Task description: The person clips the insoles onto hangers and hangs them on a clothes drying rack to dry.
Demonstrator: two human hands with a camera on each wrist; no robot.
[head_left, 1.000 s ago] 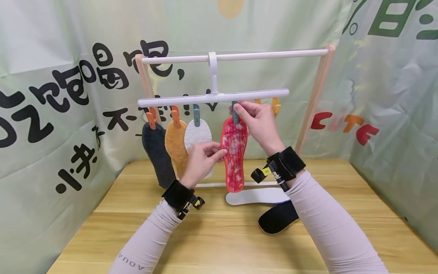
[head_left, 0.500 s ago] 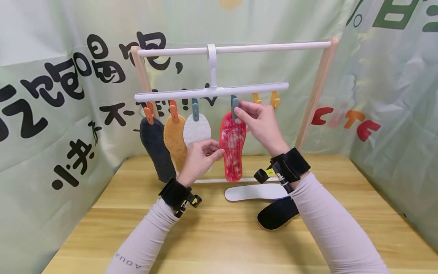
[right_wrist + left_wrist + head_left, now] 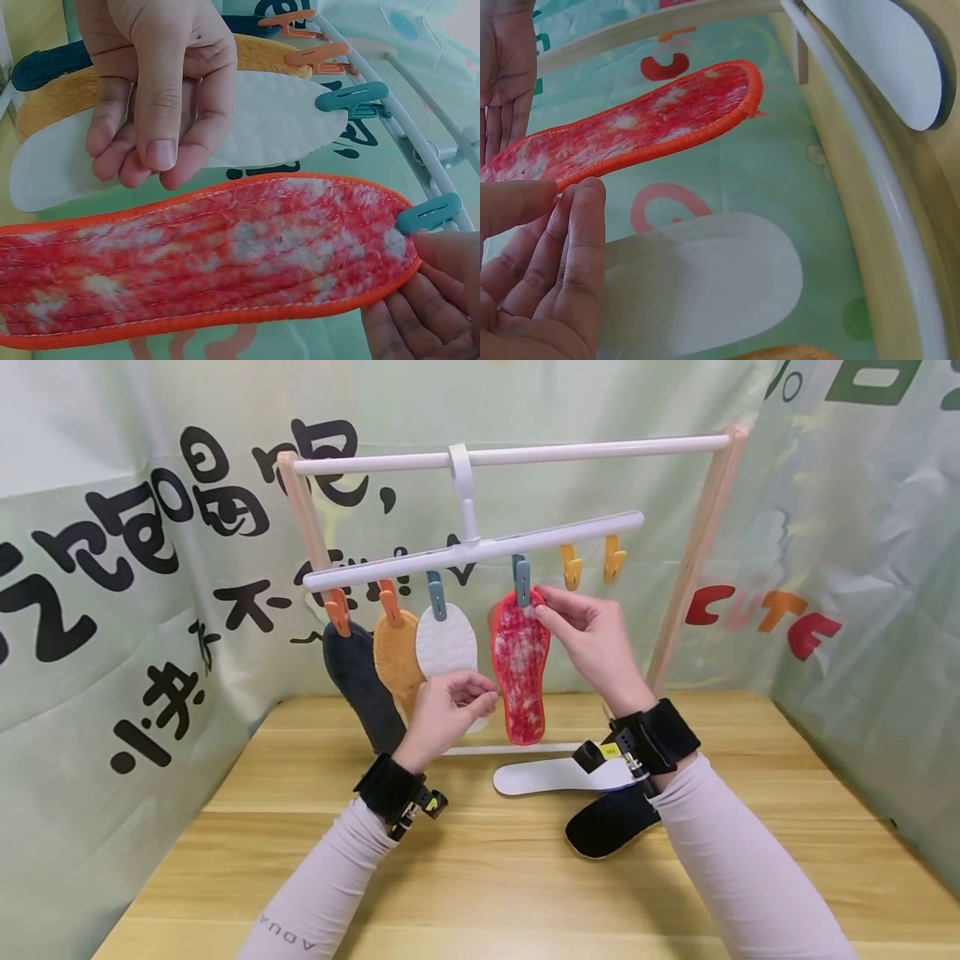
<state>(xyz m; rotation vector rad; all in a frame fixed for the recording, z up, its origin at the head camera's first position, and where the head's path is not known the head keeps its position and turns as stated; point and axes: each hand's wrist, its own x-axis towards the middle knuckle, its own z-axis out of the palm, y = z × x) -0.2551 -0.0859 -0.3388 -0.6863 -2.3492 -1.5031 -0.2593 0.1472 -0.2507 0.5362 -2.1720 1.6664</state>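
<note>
A red-and-white patterned insole (image 3: pixel 522 668) with an orange-red edge hangs from a blue-grey clothespin (image 3: pixel 522 581) on a white hanger (image 3: pixel 480 552). My right hand (image 3: pixel 592 639) pinches the insole's upper right edge, just below the clothespin; in the right wrist view, its thumb lies on that edge. My left hand (image 3: pixel 450 706) is beside the insole's left side with loosely bent fingers. The right wrist view shows a small gap between these fingers and the insole. Behind my left hand hangs a white insole (image 3: pixel 447 647) from another blue-grey clothespin (image 3: pixel 437 596).
A dark insole (image 3: pixel 358 681) and a tan insole (image 3: pixel 396 652) hang at left from orange clothespins (image 3: pixel 339 612). Two yellow clothespins (image 3: pixel 572 568) hang at right. A white insole (image 3: pixel 532 776) and a black one (image 3: pixel 609 824) lie on the wooden table (image 3: pixel 465 893), beneath the rack (image 3: pixel 600 450).
My left hand has let go of the red insole's edge. My right hand has moved from the clothespin down onto the insole. The hanger now tilts more, its right end higher.
</note>
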